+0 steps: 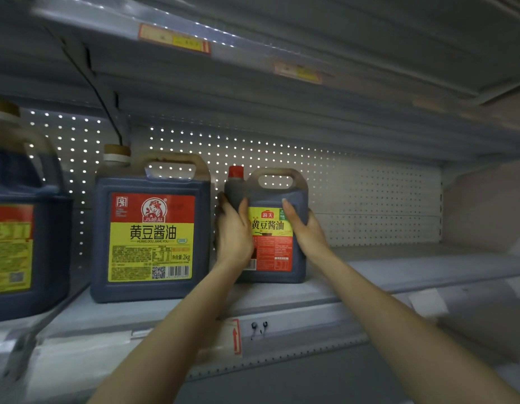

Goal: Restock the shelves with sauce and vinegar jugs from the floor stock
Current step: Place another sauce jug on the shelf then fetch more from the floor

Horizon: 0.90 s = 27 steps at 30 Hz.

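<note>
- Currently both hands clasp the small dark soy sauce jug with red cap and yellow-red label (275,228), upright on the grey metal shelf (398,272).
- Left hand (234,231) wraps its left side, fingers curled around.
- Right hand (304,228) presses its right side, thumb on the label.
- Large dark jug with tan cap and yellow label (151,228) stands just left, nearly touching.
- Another large jug (20,223) sits far left, blurred.
- White perforated back panel (369,199) behind.

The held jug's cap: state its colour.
Red cap, clearest in the head view.
</note>
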{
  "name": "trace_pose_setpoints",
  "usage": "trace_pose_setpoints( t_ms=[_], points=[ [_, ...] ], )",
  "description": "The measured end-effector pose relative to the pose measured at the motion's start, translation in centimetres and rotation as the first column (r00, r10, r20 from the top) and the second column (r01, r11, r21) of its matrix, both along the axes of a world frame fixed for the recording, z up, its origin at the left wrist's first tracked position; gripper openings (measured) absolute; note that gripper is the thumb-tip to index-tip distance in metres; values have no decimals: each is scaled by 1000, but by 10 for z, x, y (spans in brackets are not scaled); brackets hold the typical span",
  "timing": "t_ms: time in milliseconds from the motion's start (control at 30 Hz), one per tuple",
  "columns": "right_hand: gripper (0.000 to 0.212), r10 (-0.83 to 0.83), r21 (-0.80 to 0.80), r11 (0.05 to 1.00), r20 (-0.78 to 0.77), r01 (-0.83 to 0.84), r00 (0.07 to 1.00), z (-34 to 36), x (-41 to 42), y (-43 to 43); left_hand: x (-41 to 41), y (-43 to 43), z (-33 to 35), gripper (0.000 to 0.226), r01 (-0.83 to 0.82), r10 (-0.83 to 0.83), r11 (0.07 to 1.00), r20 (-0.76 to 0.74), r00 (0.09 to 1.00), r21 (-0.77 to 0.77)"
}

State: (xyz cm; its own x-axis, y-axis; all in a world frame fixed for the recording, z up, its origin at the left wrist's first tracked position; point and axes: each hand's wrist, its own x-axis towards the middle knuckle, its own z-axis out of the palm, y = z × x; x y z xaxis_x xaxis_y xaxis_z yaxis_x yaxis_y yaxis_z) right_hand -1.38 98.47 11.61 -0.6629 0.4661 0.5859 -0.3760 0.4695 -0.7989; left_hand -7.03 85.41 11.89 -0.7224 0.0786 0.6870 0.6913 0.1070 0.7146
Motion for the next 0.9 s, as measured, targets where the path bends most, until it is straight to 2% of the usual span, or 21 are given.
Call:
trace_pose_setpoints(
  t_ms=[100,167,200,233,300,367,500,600,667,767,900],
  points=[
    [53,-75,112,992,117,62,990,-5,17,-6,15,-6,-1,62,-71,55,983,-91,994,-172],
    [81,-236,302,937,173,177,956,-12,31,-8,28,-13,-1,66,-81,42,962,-154,987,-261],
    [91,-343,407,881,202,240,917,-14,41,-9,34,-17,-1,67,-80,24,956,-194,981,-281],
    [93,-453,493,815,214,305,865,-15,52,-11,41,-21,-1,68,-86,10,950,-246,969,-300],
    [84,-626,661,642,159,388,763,-16,78,-9,52,-26,-4,66,-168,12,916,-392,920,-365],
    [78,-713,803,455,69,385,698,-14,107,-11,60,-30,-9,69,-318,49,835,-514,857,-450],
    [76,-798,926,212,-20,312,603,-14,162,-9,81,-33,-20,76,-491,43,706,-660,750,-511],
    [87,-852,946,94,-84,309,517,-18,201,-3,101,-34,-26,74,-515,-16,684,-717,697,-516],
    [100,-883,952,38,-110,303,456,-23,227,4,114,-34,-28,69,-543,-58,680,-774,630,-492],
    [110,-923,946,23,-104,323,370,-30,269,13,132,-34,-30,69,-580,-117,653,-822,558,-487],
    [112,-949,934,45,-71,354,308,-39,326,23,154,-22,-42,70,-570,-164,631,-808,566,-527]
  ],
)
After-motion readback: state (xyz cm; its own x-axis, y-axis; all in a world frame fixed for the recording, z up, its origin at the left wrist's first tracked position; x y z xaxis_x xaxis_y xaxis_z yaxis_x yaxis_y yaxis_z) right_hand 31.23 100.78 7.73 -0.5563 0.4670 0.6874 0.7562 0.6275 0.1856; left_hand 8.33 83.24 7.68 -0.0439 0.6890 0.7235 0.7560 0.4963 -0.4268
